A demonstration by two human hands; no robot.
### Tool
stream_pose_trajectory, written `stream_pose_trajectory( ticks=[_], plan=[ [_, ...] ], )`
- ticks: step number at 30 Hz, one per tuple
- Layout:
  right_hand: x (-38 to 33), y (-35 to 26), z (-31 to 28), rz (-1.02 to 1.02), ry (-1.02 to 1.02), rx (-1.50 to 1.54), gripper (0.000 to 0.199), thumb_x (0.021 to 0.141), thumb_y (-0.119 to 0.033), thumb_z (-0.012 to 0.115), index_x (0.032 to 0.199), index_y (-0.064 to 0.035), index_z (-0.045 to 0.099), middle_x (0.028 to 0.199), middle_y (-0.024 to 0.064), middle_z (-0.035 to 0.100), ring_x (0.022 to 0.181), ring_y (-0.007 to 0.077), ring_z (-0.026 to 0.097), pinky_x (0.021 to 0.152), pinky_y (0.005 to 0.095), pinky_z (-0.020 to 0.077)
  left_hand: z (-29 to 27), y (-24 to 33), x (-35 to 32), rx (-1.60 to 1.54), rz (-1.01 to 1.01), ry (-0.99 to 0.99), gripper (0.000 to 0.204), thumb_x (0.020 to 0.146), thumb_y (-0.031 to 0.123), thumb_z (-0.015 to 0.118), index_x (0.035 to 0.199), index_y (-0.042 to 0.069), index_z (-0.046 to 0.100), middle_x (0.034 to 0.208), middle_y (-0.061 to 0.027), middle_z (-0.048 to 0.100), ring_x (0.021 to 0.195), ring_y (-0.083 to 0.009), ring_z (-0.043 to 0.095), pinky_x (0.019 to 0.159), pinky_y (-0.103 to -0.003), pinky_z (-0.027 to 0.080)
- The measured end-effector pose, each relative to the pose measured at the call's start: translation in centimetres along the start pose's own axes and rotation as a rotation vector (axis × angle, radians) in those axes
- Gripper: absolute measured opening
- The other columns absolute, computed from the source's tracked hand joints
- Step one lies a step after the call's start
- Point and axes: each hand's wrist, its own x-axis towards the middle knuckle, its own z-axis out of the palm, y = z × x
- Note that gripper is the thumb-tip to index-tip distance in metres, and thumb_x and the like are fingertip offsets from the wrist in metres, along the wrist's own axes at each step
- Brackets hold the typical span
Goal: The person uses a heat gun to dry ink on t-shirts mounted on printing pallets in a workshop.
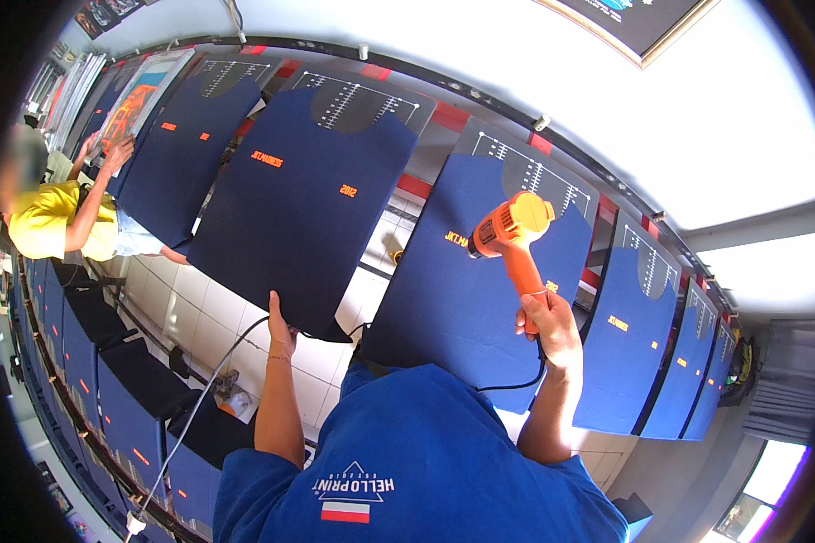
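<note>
Presently | right hand point(552, 328) grasps orange heat gun point(516, 224), centre-right of frame | left hand point(282, 332) left of centre, grip unclear | risk: lingering heat could scorch navy cloth point(453, 303); dragging cord point(512, 387) could smear lettering point(456, 239)

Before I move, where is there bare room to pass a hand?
A hand might pass over the floor tiles between the large left shirt and the middle shirt under the heat gun. The middle shirt's lower part is bare too. Crowded: around the right hand, with the heat gun and black cable, and the left hand, beside the large left shirt's edge.
</note>
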Motion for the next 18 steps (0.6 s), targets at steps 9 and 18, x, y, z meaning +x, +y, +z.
stream_pose_trajectory(
  ticks=[9, 18],
  plan=[
    [-0.5, 0.2, 0.5, -0.042, 0.062, -0.078, 0.029, 0.093, -0.031, 0.062, 0.096, -0.0026, 0.059, 0.068, 0.0030, 0.059, 0.058, 0.0095, 0.054, 0.051, 0.0237, 0.0390, -0.5, -0.2, 0.3, 0.014, -0.012, -0.013, 0.066, 0.087, 0.068, 0.055, 0.117, 0.010, 0.061, 0.091, 0.0003, 0.068, 0.060, -0.0081, 0.053, 0.049, -0.022, 0.033],
    [-0.7, 0.7, -0.4, -0.021, 0.075, -0.046, 0.028, 0.094, -0.031, 0.061, 0.095, -0.0032, 0.058, 0.069, 0.0031, 0.060, 0.057, 0.0098, 0.054, 0.051, 0.0230, 0.0390, 0.5, 0.1, -0.5, -0.010, 0.028, 0.039, 0.064, 0.087, 0.068, 0.054, 0.111, 0.009, 0.063, 0.088, 0.0015, 0.068, 0.057, -0.0071, 0.053, 0.046, -0.021, 0.031]
  ],
)
